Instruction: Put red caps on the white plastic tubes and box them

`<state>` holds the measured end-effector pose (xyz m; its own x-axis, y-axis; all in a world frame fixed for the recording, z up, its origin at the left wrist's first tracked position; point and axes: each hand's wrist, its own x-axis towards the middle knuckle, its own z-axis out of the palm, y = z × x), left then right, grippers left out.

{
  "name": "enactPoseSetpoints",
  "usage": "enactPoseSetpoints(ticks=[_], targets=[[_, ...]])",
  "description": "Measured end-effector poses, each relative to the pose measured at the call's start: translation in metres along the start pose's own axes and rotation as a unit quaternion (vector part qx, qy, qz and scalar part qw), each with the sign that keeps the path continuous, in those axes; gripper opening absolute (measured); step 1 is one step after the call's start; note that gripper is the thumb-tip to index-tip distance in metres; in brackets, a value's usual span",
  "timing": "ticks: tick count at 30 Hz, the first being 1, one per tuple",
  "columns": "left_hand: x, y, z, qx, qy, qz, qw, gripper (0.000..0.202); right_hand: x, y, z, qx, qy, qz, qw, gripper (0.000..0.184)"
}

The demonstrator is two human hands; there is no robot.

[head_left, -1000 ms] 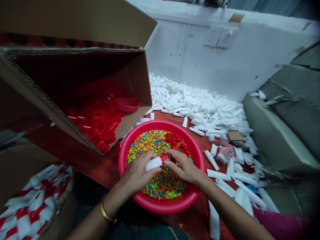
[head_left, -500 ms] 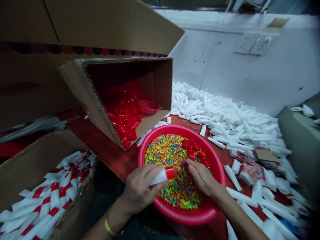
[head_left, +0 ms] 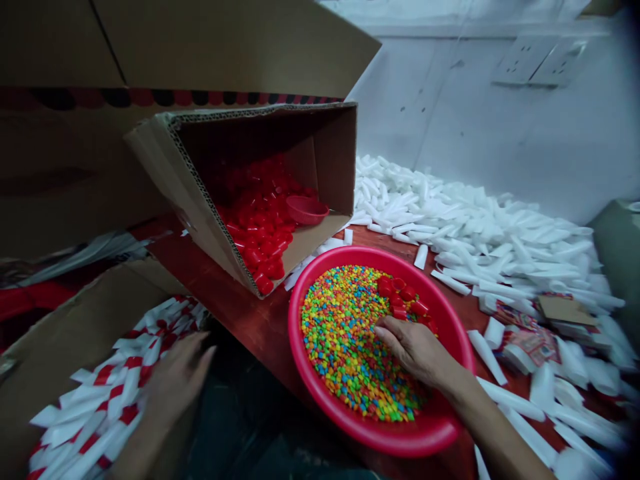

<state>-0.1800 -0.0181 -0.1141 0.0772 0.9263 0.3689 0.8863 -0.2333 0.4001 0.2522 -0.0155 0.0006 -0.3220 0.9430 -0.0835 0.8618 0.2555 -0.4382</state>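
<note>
A red plastic basin [head_left: 295, 347] is set on the desk, filled with multicoloured granules [head_left: 345, 340]. A cluster of red caps [head_left: 395, 293] lies on the granules toward the far right of the basin. The right hand [head_left: 417, 352] is lowered into the basin, its fingers [head_left: 395, 330] loosely curled and resting on the granules just beside the caps; no object is seen in its grip. The left hand [head_left: 175, 393] is held away from the basin, open with the fingers spread, above an open cardboard box [head_left: 85, 320] of white tubes banded in red [head_left: 110, 400]. It is blurred, but it appears to be empty.

The red-brown desk [head_left: 260, 333] carries the other material. A cardboard carton [head_left: 330, 153] lies tilted on its side beyond the basin, its opening toward the camera, with loose red caps [head_left: 255, 227] and a small red bowl [head_left: 307, 210] inside. A large heap of white plastic tubes [head_left: 465, 227] is spread to the right along a white wall [head_left: 500, 133], and a double electrical socket [head_left: 537, 60] is fixed to the wall above. Printed cartons [head_left: 530, 347] and a piece of brown card [head_left: 565, 310] lie among the tubes.
</note>
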Motion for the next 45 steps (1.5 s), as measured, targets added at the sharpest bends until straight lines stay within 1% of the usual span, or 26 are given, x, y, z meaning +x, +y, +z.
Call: enactPoseSetpoints(ticks=[1,3,5,6,8,10,13,16,18,20,24,27,29,32,36,38,41,43,45], targets=[[0.014,0.023,0.014,-0.014,-0.006,0.036,0.999,0.034,0.000,0.001,0.001,-0.009,0.001,-0.001,1.000,0.038],[0.047,0.069,0.039,-0.024,-0.042,0.073,0.996,0.038,0.000,0.002,0.002,-0.023,0.001,-0.001,1.000,0.038],[0.081,0.103,0.056,-0.064,-0.084,0.066,0.992,0.045,0.000,0.003,0.003,-0.031,0.000,0.001,1.000,0.038],[0.096,0.115,0.061,-0.109,-0.109,0.050,0.987,0.050,0.000,0.003,0.003,-0.034,-0.002,0.002,0.999,0.038],[0.123,0.128,0.067,-0.202,-0.150,0.028,0.967,0.052,0.000,0.004,0.003,-0.037,-0.007,0.005,0.999,0.038],[0.142,0.133,0.072,-0.263,-0.169,0.027,0.950,0.046,0.000,0.004,0.003,-0.040,-0.017,0.009,0.999,0.037],[0.157,0.135,0.079,-0.278,-0.168,0.036,0.945,0.034,-0.001,0.004,0.003,-0.043,-0.026,0.009,0.999,0.037],[0.161,0.137,0.086,-0.275,-0.158,0.023,0.948,0.031,-0.001,0.005,0.003,-0.048,-0.024,0.010,0.998,0.037],[0.158,0.137,0.088,-0.262,-0.147,0.014,0.954,0.033,-0.001,0.006,0.003,-0.051,-0.019,0.011,0.998,0.037],[0.150,0.132,0.086,-0.239,-0.140,0.007,0.961,0.032,-0.001,0.006,0.003,-0.047,-0.017,0.009,0.999,0.037],[0.120,0.113,0.079,-0.175,-0.122,0.000,0.977,0.030,-0.002,0.007,0.003,-0.045,-0.022,0.002,0.999,0.037],[0.096,0.098,0.076,-0.124,-0.090,-0.005,0.988,0.032,-0.001,0.007,0.003,-0.048,-0.026,0.006,0.998,0.037],[0.085,0.091,0.074,-0.100,-0.063,-0.002,0.993,0.033,-0.001,0.008,0.003,-0.051,-0.030,0.005,0.998,0.036],[0.075,0.084,0.070,-0.083,-0.029,0.011,0.996,0.034,-0.001,0.008,0.004,-0.058,-0.036,0.000,0.998,0.035],[0.066,0.082,0.060,-0.087,0.004,0.040,0.995,0.032,-0.002,0.007,0.004,-0.064,-0.028,0.001,0.998,0.033],[0.057,0.081,0.053,-0.091,0.018,0.048,0.995,0.031,-0.003,0.006,0.003,-0.062,-0.021,-0.001,0.998,0.032],[0.035,0.075,0.038,-0.079,0.047,0.048,0.995,0.028,-0.005,0.005,0.001,-0.067,-0.015,-0.008,0.998,0.028],[0.018,0.070,0.022,-0.068,0.059,0.052,0.995,0.028,-0.005,0.004,0.000,-0.076,-0.013,-0.004,0.997,0.026],[0.005,0.071,0.000,-0.064,0.064,0.055,0.994,0.030,-0.005,0.004,0.000,-0.084,-0.012,0.000,0.996,0.025]])
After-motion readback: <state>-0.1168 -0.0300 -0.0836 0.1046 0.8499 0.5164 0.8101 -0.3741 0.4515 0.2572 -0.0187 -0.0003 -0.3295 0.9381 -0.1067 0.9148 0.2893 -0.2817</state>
